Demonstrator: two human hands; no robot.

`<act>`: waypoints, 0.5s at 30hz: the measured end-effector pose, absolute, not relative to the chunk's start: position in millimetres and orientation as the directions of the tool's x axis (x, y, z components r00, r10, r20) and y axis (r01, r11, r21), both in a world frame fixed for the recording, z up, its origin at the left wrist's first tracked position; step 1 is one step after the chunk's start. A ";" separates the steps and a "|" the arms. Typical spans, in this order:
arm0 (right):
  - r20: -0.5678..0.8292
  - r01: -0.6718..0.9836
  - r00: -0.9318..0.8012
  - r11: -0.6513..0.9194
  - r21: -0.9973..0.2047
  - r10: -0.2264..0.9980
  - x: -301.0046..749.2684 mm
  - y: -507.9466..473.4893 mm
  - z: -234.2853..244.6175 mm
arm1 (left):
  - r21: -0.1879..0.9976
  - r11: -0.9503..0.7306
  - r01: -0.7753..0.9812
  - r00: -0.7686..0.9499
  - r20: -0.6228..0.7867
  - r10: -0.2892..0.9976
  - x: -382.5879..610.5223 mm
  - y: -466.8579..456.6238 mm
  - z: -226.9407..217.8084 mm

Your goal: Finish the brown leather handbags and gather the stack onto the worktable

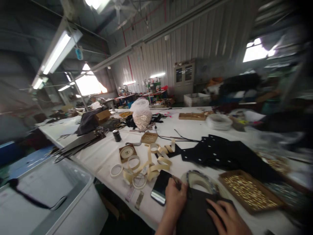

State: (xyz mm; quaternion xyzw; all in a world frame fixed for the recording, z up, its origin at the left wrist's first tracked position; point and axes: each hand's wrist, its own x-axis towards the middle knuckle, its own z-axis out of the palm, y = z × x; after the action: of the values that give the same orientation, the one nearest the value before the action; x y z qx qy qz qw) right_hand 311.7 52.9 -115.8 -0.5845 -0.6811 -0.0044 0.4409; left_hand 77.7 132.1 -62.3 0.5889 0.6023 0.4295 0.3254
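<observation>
Right side of the frame smeared by motion blur; items on the far end of the table [102,156] unreadable. Right hand [228,218] cut off at the bottom edge, wrist out of view. Left hand [174,199] grips a thin tool, type not discernible. Dark sheet [195,212] runs off the bottom edge. Tray [249,191] contents too small to identify.

A long bench [102,156] draped in white runs the length of the room. On it lie loose tape rolls [137,166], a dark phone [160,191], black studded fabric pieces [220,153], a shallow tray of brass studs [249,192], a small black can [116,135], and a clear bag of pale bits [141,115].
</observation>
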 end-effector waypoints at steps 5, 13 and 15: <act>0.496 0.828 0.138 0.174 -0.532 0.857 291.3 23.9 -69.4 | 0.878 -0.070 0.474 -0.011 0.086 0.996 85.9 130.6 -57.5; 0.286 0.777 0.245 -0.012 -0.630 0.926 283.8 14.2 -37.8 | 0.829 0.076 0.554 0.011 -0.099 0.995 85.3 154.7 -72.6; 0.262 0.767 0.255 -0.030 -0.641 0.931 284.0 13.6 -36.3 | 0.813 0.087 0.575 0.007 -0.112 0.994 85.6 157.7 -74.8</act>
State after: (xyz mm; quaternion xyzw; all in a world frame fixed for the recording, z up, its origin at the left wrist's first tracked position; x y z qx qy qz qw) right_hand 284.0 13.6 -36.3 -0.7082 -0.5992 0.1157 0.3549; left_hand 85.6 157.7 -74.8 0.6105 0.6426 0.2891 0.3617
